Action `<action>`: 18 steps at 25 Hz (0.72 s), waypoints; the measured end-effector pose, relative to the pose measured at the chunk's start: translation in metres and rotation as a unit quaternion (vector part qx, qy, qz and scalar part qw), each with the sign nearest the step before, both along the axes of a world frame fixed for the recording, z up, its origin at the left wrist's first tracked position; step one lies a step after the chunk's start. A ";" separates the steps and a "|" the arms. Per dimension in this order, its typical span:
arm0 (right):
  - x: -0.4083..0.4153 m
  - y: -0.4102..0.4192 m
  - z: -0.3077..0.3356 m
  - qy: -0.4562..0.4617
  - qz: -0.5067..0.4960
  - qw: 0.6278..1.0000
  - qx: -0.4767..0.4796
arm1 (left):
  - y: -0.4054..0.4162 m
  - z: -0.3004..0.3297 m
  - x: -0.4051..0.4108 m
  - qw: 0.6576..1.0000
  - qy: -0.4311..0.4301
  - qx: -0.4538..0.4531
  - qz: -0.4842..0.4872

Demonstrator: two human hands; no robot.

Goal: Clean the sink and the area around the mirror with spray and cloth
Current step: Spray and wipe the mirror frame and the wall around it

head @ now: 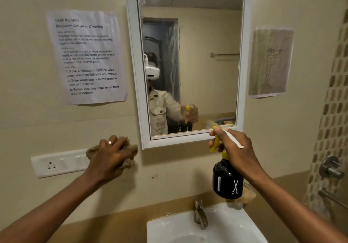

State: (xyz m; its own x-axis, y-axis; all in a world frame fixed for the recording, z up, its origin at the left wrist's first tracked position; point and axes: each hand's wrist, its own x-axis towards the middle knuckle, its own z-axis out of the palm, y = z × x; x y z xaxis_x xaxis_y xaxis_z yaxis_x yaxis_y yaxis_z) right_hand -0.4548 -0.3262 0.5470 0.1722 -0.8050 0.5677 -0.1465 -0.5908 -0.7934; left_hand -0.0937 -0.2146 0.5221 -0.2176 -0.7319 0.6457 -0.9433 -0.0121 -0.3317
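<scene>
So both hands are up at the wall here. The left hand (pixel 111 154) is at about 9 o'clock from the middle of the view, fingers curled over a crumpled tan cloth (pixel 130 156) and pressing it flat against the beige wall (pixel 28 110), just off the lower left corner of the mirror (pixel 190 58). The cloth sits right at the end of a white switch plate (pixel 58 164), touching or overlapping its right edge, can't quite tell which. There's a ring on one finger.

The right hand (pixel 233 144) is over at 3 o'clock, wrapped round the neck of a black spray bottle (pixel 227 178) with a yellow trigger (pixel 215 142), fingers hooked on that trigger. The bottle hangs upright in the air below the mirror's bottom right corner, nozzle toward the white frame. It has a little white scissors logo on it.

Down at 6 o'clock is the white sink (pixel 235 224) with a metal tap (pixel 200 214), set in a tan worktop (pixel 113 222). Something tan lies on the worktop behind the bottle, too blurry to name.

A printed task sheet (pixel 85 56) is stuck on the wall at 10 o'clock, and a paper with a faint figure sketch (pixel 271 61) at 2 o'clock. The mirror reflects the person wearing a white headset and a light jacket, holding the bottle.
</scene>
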 end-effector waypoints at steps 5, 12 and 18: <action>-0.048 -0.020 0.003 -0.014 -0.068 0.998 0.008 | -0.044 -0.004 -0.132 0.982 0.014 -0.006 -0.190; -0.115 -0.054 -0.012 -0.054 -0.132 0.989 0.038 | -0.181 0.145 -0.303 0.977 0.005 -0.060 -0.204; -0.155 -0.076 -0.008 -0.085 -0.135 0.987 0.025 | -0.268 0.161 -0.351 0.998 -0.021 -0.031 -0.054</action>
State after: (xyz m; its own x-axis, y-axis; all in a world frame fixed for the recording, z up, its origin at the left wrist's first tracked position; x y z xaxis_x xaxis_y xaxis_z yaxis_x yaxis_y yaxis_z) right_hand -0.6094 -0.4024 0.5393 -0.1466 -0.8361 0.5286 -0.1562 -0.5081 -0.8470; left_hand -0.4443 -0.4825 0.6830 -0.3208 -0.6620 0.6774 -0.9256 0.0676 -0.3723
